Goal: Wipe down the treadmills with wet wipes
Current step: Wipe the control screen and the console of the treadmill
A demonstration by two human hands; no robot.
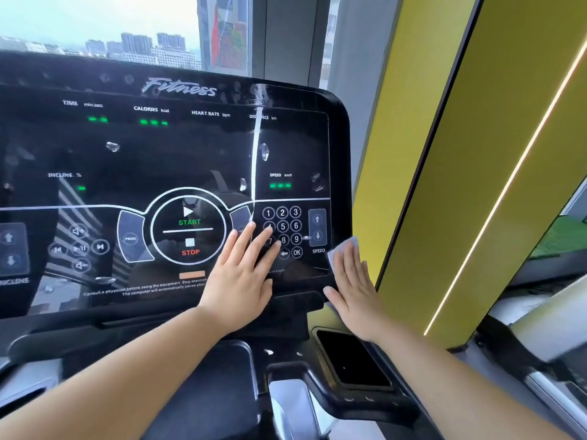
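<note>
My right hand (352, 290) lies flat, fingers straight and close together, pressing the wet wipe (342, 249) against the lower right rim of the treadmill console (178, 147). My left hand (244, 281) rests flat on the number keypad (287, 225), fingers slightly apart. The panel is lit, so I judge a harder lean could trigger a key or the START button (189, 217) — and the wipe could slip off the edge.
</note>
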